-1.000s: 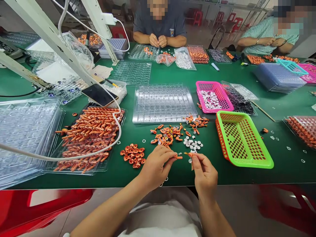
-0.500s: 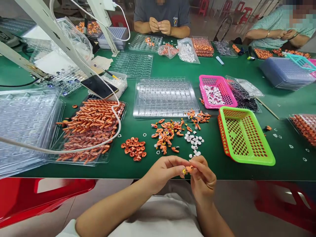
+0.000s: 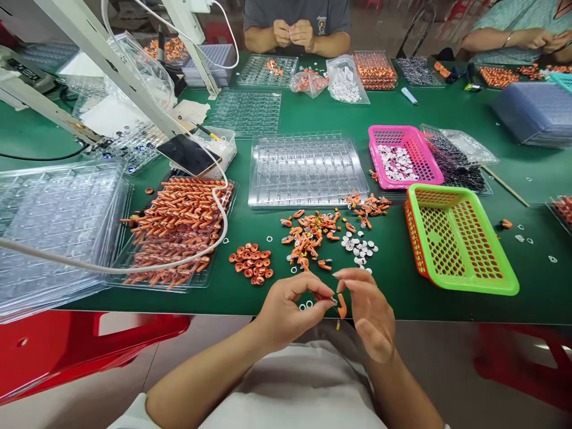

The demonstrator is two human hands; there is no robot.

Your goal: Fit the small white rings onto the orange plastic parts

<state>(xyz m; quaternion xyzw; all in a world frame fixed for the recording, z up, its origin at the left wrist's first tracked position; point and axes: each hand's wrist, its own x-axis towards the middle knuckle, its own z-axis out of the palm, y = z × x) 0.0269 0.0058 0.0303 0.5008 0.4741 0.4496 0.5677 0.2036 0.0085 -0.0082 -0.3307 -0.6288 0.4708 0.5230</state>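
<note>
Head view: the right hand (image 3: 373,319), closed a moment ago, has spread beside the orange piece (image 3: 342,307) above the table's (image 3: 223,298) near edge; the left hand (image 3: 286,305) pinches a silvery bit (image 3: 334,302), apparently bearing the piece alone.

The single view looks from the person's head, forward and down, with the left hand (image 3: 286,307) and the right hand (image 3: 372,319) quite near, and across the table (image 3: 313,114) to the co-workers (image 3: 268,16) opposite.
</note>
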